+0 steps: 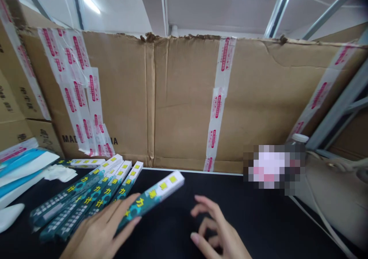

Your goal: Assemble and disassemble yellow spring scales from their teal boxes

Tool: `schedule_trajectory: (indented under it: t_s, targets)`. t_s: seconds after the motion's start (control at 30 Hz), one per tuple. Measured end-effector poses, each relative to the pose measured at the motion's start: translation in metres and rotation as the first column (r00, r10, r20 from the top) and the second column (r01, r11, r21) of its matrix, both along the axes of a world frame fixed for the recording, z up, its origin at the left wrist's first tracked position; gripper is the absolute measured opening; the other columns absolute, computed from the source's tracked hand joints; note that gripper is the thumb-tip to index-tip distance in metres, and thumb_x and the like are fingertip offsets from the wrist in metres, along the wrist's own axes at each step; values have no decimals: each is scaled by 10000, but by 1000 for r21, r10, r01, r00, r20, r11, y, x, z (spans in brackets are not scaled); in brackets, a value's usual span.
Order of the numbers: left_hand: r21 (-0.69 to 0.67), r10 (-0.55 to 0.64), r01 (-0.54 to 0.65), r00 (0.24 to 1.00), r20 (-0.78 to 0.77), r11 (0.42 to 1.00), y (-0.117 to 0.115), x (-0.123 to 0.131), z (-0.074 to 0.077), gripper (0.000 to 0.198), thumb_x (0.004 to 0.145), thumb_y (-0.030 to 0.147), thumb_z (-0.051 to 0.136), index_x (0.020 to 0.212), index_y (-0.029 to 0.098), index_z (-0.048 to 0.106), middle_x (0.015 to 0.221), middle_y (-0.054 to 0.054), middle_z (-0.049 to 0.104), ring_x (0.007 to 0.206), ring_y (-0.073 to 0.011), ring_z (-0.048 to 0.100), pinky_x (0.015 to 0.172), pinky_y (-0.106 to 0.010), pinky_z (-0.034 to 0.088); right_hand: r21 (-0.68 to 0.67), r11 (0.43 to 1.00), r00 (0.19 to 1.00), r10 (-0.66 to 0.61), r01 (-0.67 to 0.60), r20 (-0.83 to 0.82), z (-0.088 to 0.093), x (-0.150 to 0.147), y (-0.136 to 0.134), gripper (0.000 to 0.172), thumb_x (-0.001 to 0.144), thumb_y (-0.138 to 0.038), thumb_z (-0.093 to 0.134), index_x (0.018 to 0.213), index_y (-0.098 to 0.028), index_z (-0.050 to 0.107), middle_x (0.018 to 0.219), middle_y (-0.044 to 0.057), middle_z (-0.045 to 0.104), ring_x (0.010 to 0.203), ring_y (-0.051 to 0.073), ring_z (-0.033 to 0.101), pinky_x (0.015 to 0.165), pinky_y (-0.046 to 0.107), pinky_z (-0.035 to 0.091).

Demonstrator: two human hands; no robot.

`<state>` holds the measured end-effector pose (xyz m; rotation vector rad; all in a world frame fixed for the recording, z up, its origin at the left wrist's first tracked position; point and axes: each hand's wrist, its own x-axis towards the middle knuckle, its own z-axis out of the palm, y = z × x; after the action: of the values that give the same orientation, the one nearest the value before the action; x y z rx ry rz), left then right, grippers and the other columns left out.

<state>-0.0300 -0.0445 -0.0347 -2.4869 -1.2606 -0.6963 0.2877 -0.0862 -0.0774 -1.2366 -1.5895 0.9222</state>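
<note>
Gripped in my left hand (106, 222) is a long, narrow dark-green and white box (156, 193) with yellow characters, its white end tilted up to the right. Left of and behind that hand lie several matching boxes (94, 192), fanned out and partly overlapping on the black tabletop (172, 228). My right hand (218, 228) hovers over the table to the right of the held box, apart from it. Its fingers are curled but spaced, with nothing between them.
A cardboard wall (184, 105) with strips of printed tape closes off the back. Blue-and-white packets (25, 167) and a crumpled white tissue (60, 172) lie at the left. A blurred-out item (268, 167), a white-capped bottle (299, 138) and cables (316, 220) are at the right.
</note>
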Motion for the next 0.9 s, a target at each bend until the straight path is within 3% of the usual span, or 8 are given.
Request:
schedule_trajectory:
  t_s: [0.1, 0.2, 0.27, 0.4, 0.53, 0.67, 0.8, 0.9]
  targets:
    - [-278, -74, 162, 950, 303, 947, -4, 32, 5, 288, 946, 439, 614, 1221, 386, 683, 1125, 63, 802, 949, -185, 791, 807, -172, 607, -32, 999, 965, 13, -22, -264, 13, 0, 24, 792, 885, -416, 738, 1526, -354, 277, 1271, 90, 573, 887, 207, 653, 532, 275, 634]
    - [-533, 99, 232, 848, 520, 814, 1, 50, 4, 286, 904, 444, 644, 1171, 362, 704, 1038, 41, 803, 829, -179, 783, 744, -195, 611, -3, 1000, 910, 13, -16, -414, 15, 2, 36, 617, 860, -463, 778, 1389, -305, 501, 1045, 33, 623, 888, 214, 644, 592, 291, 642]
    - [-582, 201, 265, 763, 614, 769, 8, 52, -2, 259, 871, 432, 661, 1088, 312, 735, 941, 19, 787, 762, -176, 760, 708, -211, 605, -13, 1000, 894, -2, -4, -448, 11, 5, 39, 477, 816, -466, 826, 1201, -269, 624, 903, -3, 635, 775, 178, 640, 574, 267, 624]
    - [-486, 173, 219, 750, 639, 846, 21, 42, -18, 224, 788, 447, 747, 956, 305, 787, 980, -9, 780, 896, -226, 744, 814, -264, 602, -65, 998, 890, -45, 18, -454, 2, 11, 44, 403, 702, -410, 924, 928, -212, 655, 819, 4, 683, 696, 166, 646, 490, 228, 577]
    - [-495, 123, 203, 826, 550, 845, 27, 33, -32, 498, 720, 403, 823, 1208, 420, 729, 1242, 44, 755, 1132, -262, 720, 989, -307, 572, -96, 994, 870, -95, 55, -484, 2, 14, 51, 546, 689, -432, 929, 1112, -213, 661, 918, 35, 696, 762, 179, 640, 473, 220, 562]
    - [-582, 134, 167, 889, 437, 796, 33, 30, -38, 327, 872, 463, 671, 1194, 442, 728, 1189, 74, 777, 1087, -229, 752, 953, -290, 595, -118, 992, 854, -101, 47, -511, 8, 15, 51, 507, 741, -453, 897, 1134, -206, 690, 957, 53, 717, 793, 179, 654, 587, 264, 602]
    - [-524, 148, 134, 875, 461, 841, 36, 28, -38, 321, 880, 488, 633, 1174, 419, 741, 1191, 56, 776, 1106, -239, 745, 984, -335, 580, -128, 991, 841, -111, 50, -530, 12, 17, 47, 442, 837, -537, 794, 1135, -214, 743, 1028, 69, 720, 838, 187, 643, 679, 316, 620]
    - [-485, 134, 143, 860, 492, 863, 37, 24, -40, 330, 877, 491, 645, 1178, 399, 746, 1209, 35, 768, 1130, -247, 734, 993, -344, 571, -118, 990, 844, -127, 76, -522, 11, 19, 48, 443, 778, -530, 848, 1072, -205, 785, 924, 59, 727, 815, 190, 626, 641, 290, 590]
